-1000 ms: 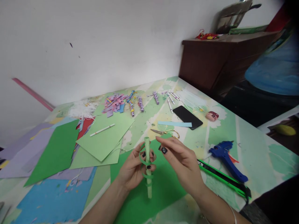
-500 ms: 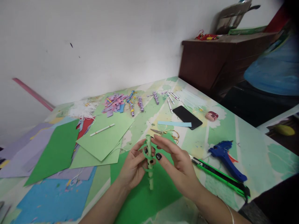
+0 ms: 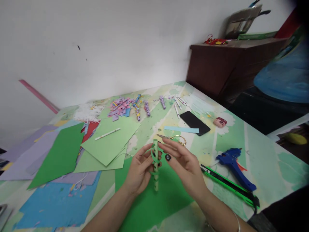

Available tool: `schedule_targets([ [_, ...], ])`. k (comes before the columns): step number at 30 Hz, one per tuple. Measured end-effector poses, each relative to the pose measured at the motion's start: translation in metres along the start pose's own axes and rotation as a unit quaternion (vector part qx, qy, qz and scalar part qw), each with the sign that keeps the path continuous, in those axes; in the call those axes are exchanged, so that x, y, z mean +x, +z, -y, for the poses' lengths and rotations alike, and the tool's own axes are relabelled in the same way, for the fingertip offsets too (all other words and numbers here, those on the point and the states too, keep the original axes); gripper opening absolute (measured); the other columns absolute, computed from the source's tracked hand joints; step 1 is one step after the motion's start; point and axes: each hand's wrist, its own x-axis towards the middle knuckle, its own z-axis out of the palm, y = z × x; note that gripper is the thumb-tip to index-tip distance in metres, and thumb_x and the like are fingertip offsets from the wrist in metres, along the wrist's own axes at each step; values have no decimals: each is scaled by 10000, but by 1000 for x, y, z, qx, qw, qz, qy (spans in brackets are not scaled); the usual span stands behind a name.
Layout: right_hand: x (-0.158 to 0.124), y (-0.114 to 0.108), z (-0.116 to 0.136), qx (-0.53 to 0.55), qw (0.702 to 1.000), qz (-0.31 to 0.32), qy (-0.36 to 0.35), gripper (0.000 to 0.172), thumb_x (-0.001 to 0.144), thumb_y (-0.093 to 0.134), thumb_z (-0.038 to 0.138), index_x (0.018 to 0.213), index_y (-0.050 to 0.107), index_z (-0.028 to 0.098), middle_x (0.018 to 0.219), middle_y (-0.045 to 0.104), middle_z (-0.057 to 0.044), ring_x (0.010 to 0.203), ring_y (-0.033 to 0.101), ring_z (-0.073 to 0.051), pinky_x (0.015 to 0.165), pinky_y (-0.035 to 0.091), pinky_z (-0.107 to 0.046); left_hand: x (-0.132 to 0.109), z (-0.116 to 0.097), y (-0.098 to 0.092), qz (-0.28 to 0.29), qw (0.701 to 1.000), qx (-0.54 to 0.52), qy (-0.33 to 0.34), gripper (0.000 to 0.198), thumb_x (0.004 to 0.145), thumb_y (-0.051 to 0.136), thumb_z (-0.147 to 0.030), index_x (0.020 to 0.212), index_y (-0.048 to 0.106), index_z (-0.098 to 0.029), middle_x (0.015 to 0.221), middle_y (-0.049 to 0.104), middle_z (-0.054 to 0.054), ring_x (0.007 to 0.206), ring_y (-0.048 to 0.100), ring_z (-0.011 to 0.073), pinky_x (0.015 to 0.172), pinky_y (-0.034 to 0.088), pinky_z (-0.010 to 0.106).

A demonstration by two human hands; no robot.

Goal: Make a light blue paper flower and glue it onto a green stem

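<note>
A pale green paper tube (image 3: 155, 167) stands upright between both hands, with a darker green paper strip (image 3: 154, 155) coiled around it. My left hand (image 3: 139, 170) grips the tube from the left, fingers curled round it. From the right, my right hand (image 3: 184, 166) pinches the strip against the tube near its top. Both hands hover above a dark green sheet (image 3: 149, 203) on the table.
Scissors (image 3: 173, 138) lie just behind the hands. A green box cutter (image 3: 229, 186) and a blue glue gun (image 3: 235, 167) lie to the right, a black phone (image 3: 194, 122) farther back. Coloured paper sheets (image 3: 60, 154) cover the left side. Paper scraps (image 3: 125, 108) lie near the wall.
My right hand has moved left onto the tube and strip. The strip's coils sit tighter and higher on the tube. The tube has dropped slightly lower.
</note>
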Motion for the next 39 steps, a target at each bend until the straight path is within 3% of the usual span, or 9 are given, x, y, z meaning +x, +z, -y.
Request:
schedule_targets([
  [5,14,-8,-11,52,998,-12,33,339,829,562,282,1164,535,235,1162,625,-92,1142,532,-239,979,403,-457,4,0,0,-23,996,57,59,293,700,687,-137,989,655,-174,851,691,56,744,638,141,641,491,215],
  [8,18,-8,-16,7,999,-33,27,287,813,573,265,1098,570,236,1191,603,-76,1124,539,-223,968,413,-427,5,-1,-1,-51,993,72,84,306,698,685,-136,1000,654,-175,852,693,54,767,634,141,666,485,218],
  [12,20,-2,-20,-84,996,-10,27,218,788,574,229,1004,607,222,1178,599,-70,1090,548,-213,888,465,-383,6,-4,-3,-65,991,75,94,318,706,677,-148,1021,643,-181,865,683,51,774,628,138,651,476,212],
  [17,15,9,-25,-223,973,-22,-59,223,768,576,170,983,592,226,1106,611,-63,1053,537,-210,804,473,-356,6,-7,-5,-74,992,55,87,333,701,678,-158,1030,638,-192,868,670,39,736,620,123,624,471,201],
  [22,11,16,-28,-318,939,-57,-117,105,781,564,194,880,592,215,914,626,-52,828,559,-186,686,467,-320,5,-6,-4,-53,996,41,66,371,693,687,-153,1058,626,-185,872,666,42,788,621,127,640,469,188],
  [27,8,18,-30,-313,943,-80,-86,61,798,542,204,817,599,196,767,628,-25,721,576,-160,672,468,-294,3,-6,-1,-44,998,19,49,360,689,682,-120,1041,626,-171,854,665,41,779,630,132,663,477,200],
  [39,9,17,-30,-263,958,-101,-46,132,777,550,170,870,641,190,766,679,-21,709,620,-160,699,485,-296,4,-4,-2,-33,998,-60,-10,351,715,645,-71,1050,594,-163,882,680,54,825,641,156,730,485,261],
])
